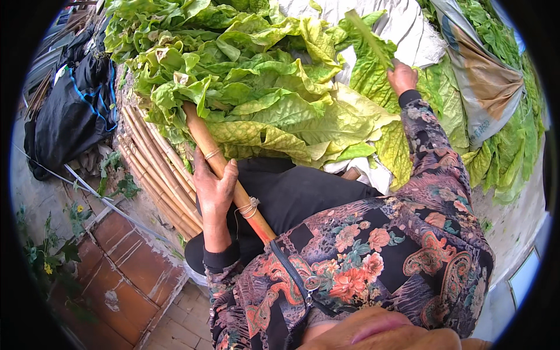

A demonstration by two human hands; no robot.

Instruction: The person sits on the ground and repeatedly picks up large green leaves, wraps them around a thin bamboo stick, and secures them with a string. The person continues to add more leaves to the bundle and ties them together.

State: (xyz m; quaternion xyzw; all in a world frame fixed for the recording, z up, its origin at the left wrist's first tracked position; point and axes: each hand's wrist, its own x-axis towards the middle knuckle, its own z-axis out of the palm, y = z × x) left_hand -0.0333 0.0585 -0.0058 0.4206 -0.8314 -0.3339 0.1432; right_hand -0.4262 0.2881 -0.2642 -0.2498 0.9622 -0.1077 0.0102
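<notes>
A bamboo pole (202, 133) slants from the leaf pile down to my lap, with string wound round it in two places. My left hand (214, 185) is closed round it, thumb across the top. Out to the far right, my right hand (402, 77) grips a large green leaf (373, 79) with a thick pale midrib; its fingertips are partly hidden. Between my hands spreads a heap of big yellow-green leaves (262, 111), some with brown edges. The pole's upper end disappears under these leaves.
Several bamboo poles (157, 175) lie bundled at my left. White sacking (402, 29) lies behind the leaves. A white and brown sack (481, 70) rests over more leaves at right. Black cloth (76, 111) with blue cord is far left, above reddish-brown panels (116, 262).
</notes>
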